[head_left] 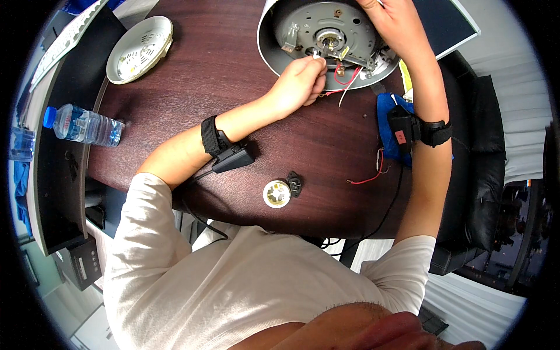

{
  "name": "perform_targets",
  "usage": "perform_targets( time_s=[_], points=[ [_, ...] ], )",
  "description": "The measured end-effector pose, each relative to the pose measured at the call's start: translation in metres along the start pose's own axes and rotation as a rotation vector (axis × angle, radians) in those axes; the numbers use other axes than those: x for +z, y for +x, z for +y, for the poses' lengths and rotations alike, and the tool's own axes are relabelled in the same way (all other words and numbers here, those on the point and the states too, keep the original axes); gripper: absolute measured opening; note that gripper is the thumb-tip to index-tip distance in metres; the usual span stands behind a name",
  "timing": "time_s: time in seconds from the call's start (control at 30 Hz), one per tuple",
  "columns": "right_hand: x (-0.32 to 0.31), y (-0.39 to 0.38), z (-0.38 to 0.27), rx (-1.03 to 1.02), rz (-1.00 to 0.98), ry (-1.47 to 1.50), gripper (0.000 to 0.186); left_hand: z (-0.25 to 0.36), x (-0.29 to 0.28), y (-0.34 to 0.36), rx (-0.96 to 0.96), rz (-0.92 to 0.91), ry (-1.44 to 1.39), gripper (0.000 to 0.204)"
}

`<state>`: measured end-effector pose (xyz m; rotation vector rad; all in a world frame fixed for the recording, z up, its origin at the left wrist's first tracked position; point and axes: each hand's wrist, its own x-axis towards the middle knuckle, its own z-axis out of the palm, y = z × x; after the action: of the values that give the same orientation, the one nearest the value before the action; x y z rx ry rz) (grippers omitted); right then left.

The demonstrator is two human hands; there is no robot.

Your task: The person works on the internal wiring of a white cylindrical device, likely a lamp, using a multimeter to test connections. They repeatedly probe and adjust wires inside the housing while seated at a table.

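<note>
The dark wood-grain desk [204,70] fills most of the middle. At its far side, between 12 and 1 o'clock, lies the large round housing [267,46], its open end facing the person; inside sits a grey metal plate [312,24] with a ringed hub.

A white vented cover [140,49] lies between 10 and 11 o'clock, well apart from the housing. A clear water bottle [93,125] lies on its side between 9 and 10. A blue cloth-like item [385,125] is at 2 o'clock, partly behind the right wrist.

The left hand [300,81] is at 12 o'clock, its grip clamped at the fingertips on a small white piece [316,54] just beside the hub. The right hand [392,20], at 1 o'clock, is by the housing's far rim; the top edge cuts off its fingers, so I cannot tell what that grip does.

Near the centre, toward 6 o'clock, a pale ring [276,193] touches or nearly touches a black connector [295,184]. A loose red lead [367,179] is at 3. Red wires [337,92] and a thin white wire [348,91] hang from the housing's near edge.

The step in hand looks like fine work on the fittings inside; the next move seems to call for a steady pinch, clear of those wires.
</note>
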<state>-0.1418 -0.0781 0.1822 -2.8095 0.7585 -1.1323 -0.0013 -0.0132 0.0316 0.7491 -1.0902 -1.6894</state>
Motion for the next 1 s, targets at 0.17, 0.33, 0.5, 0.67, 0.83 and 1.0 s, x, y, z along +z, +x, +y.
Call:
perform_targets(
  time_s=[0.17,0.33,0.5,0.67,0.83,1.0],
  points=[
    [0.0023,0.0009,0.0017,0.019,-0.008,0.001,0.029,0.0000,0.0009,-0.0012,-0.004,0.007,-0.008,0.027],
    [0.0002,0.0009,0.0004,-0.002,-0.012,0.017,0.030,-0.0008,0.0003,-0.0002,0.000,-0.003,-0.010,0.028],
    [-0.0002,0.0010,-0.0014,-0.008,-0.014,0.020,0.029,-0.0009,0.0003,-0.0007,0.007,0.008,0.003,0.029],
    [-0.0001,0.0015,-0.0036,-0.015,-0.017,0.023,0.028,-0.0015,0.0000,-0.0012,0.027,0.010,0.016,0.030],
    [-0.0001,0.0013,-0.0031,-0.022,-0.019,0.025,0.028,-0.0023,0.0008,-0.0006,0.031,0.000,0.002,0.030],
    [0.0002,0.0028,-0.0043,-0.021,-0.028,0.034,0.029,-0.0027,0.0008,-0.0007,0.038,-0.002,-0.028,0.030]
  ],
)
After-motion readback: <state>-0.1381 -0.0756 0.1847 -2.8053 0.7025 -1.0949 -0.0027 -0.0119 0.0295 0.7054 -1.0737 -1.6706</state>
